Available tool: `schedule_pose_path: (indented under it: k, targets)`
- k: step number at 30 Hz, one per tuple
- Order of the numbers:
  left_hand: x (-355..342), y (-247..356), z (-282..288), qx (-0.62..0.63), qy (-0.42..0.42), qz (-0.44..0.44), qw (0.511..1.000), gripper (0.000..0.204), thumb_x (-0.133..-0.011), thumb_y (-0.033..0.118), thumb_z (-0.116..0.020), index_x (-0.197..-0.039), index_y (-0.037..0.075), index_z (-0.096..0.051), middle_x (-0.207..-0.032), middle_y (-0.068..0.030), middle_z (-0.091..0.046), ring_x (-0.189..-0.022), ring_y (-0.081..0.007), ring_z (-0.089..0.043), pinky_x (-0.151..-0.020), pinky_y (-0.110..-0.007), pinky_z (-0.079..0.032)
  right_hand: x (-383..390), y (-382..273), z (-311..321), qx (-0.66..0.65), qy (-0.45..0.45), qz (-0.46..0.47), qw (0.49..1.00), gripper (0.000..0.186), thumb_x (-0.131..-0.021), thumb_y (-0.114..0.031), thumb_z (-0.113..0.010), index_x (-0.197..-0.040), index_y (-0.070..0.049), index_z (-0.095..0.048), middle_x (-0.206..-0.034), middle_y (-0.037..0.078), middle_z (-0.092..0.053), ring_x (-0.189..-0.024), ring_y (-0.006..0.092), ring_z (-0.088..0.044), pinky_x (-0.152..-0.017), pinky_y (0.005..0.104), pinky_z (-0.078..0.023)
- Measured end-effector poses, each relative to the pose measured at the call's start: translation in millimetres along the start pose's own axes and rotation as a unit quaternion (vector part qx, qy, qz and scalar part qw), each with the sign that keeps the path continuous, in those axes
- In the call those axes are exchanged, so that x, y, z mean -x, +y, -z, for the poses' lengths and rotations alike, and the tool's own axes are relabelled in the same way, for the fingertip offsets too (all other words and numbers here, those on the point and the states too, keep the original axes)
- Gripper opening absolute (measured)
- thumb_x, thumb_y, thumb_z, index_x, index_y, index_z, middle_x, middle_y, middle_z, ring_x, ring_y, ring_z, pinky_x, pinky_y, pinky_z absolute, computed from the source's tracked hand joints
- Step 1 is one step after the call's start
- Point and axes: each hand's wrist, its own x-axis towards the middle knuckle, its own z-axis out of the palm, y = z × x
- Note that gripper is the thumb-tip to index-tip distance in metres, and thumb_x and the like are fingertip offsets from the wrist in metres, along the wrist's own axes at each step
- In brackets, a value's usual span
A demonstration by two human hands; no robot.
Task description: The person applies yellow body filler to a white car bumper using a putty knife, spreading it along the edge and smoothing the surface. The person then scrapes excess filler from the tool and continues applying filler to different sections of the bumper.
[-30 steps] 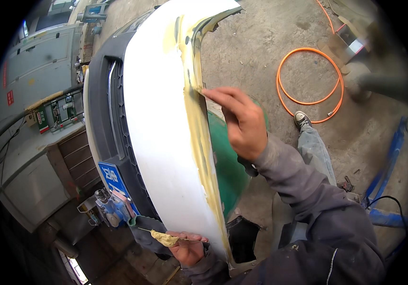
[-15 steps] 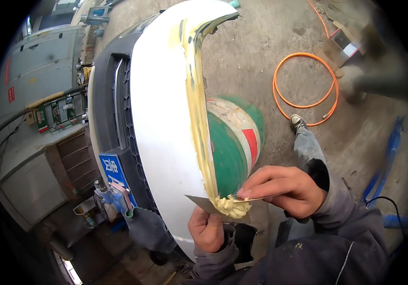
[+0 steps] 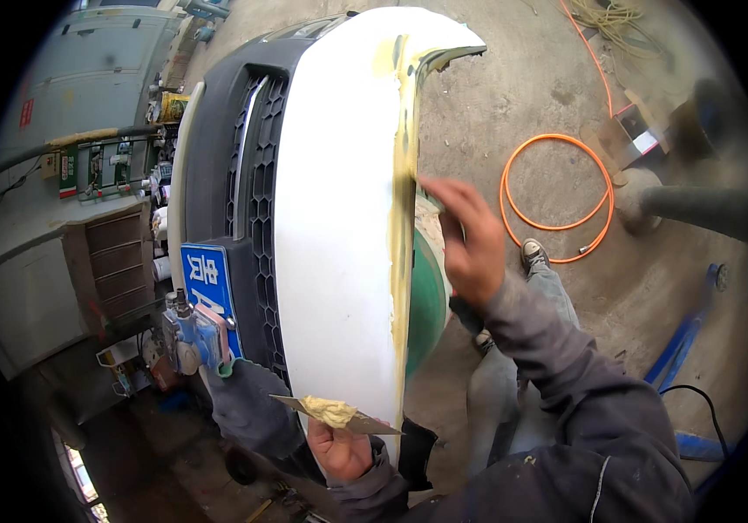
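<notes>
Grey cabinets (image 3: 95, 78) fill the workshop at 10 o'clock from the middle of the view. At 9 o'clock a blue number plate (image 3: 208, 283) is set against dark grille work, with a blue tool (image 3: 209, 349) near its lower end. At 6 o'clock the left hand (image 3: 342, 451) holds a thin flat board (image 3: 374, 424) bearing a lump of yellow paste (image 3: 329, 410); the board dips slightly towards 4 o'clock, so levelling it should help keep the lump on. The white bumper (image 3: 339, 218) stretches from 12 to 6 o'clock, a yellow smeared strip (image 3: 398, 296) along its right-hand edge and a green drum (image 3: 426, 305) beyond. At 3 o'clock the right hand (image 3: 472, 248) has its fingers narrowed together, tips at or just beside the strip; I cannot tell whether they pinch a spreader. Smearing seems the step in hand: light, even pressure in long passes along the edge would likely leave fewer ridges. An orange hose (image 3: 555, 136) lies coiled at 2 o'clock.
</notes>
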Motion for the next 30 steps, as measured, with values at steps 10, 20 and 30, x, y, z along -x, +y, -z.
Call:
schedule_pose_path:
  k: [10, 20, 30]
  targets:
    - [30.9, 18.5, 36.8, 0.019, 0.034, -0.021, 0.999, 0.039, -0.089, 0.006, -0.055, -0.125, -0.008, -0.047, -0.121, -0.0176, -0.056, -0.11, -0.026, -0.056, -0.097, -0.039, -0.042, -60.5, -24.4, 46.8, 0.262, -0.082, 0.139, 0.952, 0.047, -0.073, 0.013, -0.045, -0.112, -0.007, -0.062, -0.103, 0.014, -0.06, -0.092, 0.03, -0.058, -0.08, 0.0353, -0.048]
    - [61.5, 26.8, 66.0, 0.048, 0.03, -0.034, 0.998, 0.042, -0.091, 0.004, -0.051, -0.131, -0.006, -0.041, -0.126, -0.0156, -0.053, -0.113, -0.0238, -0.053, -0.098, -0.037, -0.041, -0.3, -92.9, 7.4, 0.402, -0.318, 0.276, 0.813, 0.039, -0.077, -0.004, -0.052, -0.115, -0.012, -0.058, -0.1, 0.01, -0.057, -0.093, 0.0254, -0.054, -0.081, 0.0389, -0.045]
    - [84.4, 32.9, 28.6, 0.062, -0.046, 0.065, 0.995, 0.021, -0.09, -0.001, -0.049, -0.109, -0.006, -0.057, -0.104, -0.0093, -0.063, -0.097, -0.0157, -0.058, -0.087, -0.029, -0.044, 85.3, -250.2, 47.8, -0.123, -0.484, -0.119, 0.858, 0.052, -0.076, 0.018, -0.044, -0.121, -0.003, -0.058, -0.115, 0.013, -0.058, -0.107, 0.0265, -0.057, -0.089, 0.0327, -0.045]
